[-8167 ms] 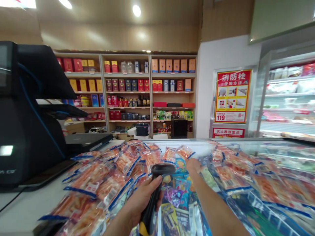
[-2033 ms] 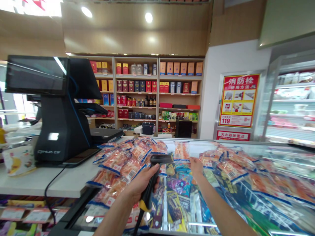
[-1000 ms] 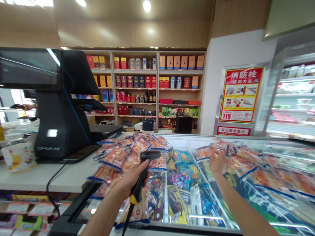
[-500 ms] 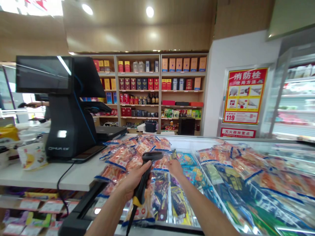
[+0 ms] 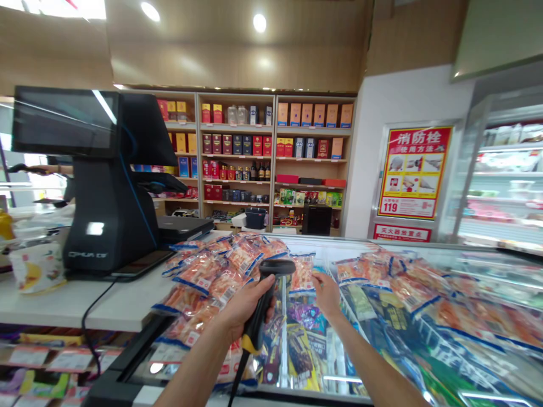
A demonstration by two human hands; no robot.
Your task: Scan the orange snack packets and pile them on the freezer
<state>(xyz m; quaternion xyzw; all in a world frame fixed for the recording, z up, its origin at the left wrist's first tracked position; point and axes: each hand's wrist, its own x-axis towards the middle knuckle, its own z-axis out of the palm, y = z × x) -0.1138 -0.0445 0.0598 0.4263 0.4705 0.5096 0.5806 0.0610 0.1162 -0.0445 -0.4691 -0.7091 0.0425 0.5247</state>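
My left hand (image 5: pixel 250 305) is wrapped round the grip of a black barcode scanner (image 5: pixel 258 314) with a yellow lower end, and a cable runs down from it. Right of the scanner head, my right hand (image 5: pixel 327 295) pinches the right edge of a clear food packet (image 5: pixel 302 273) with blue trim and orange-pink contents. Many similar packets (image 5: pixel 203 271) are heaped to the left, on the glass top of a chest freezer (image 5: pixel 339 242). The scanner head is close to the pinched packet; I cannot tell whether they touch.
A black checkout terminal (image 5: pixel 106 215) stands on the white counter (image 5: pixel 38 308) at left. More packets (image 5: pixel 411 288) lie on the freezer's right half. Coloured frozen packs (image 5: pixel 299 350) show inside the freezer. Shelves of boxes (image 5: pixel 237 144) line the back.
Both hands have moved right, the scanner with the left one. The pinched packet has shifted right, away from the heap, uncovering purple packs below. The view has turned slightly.
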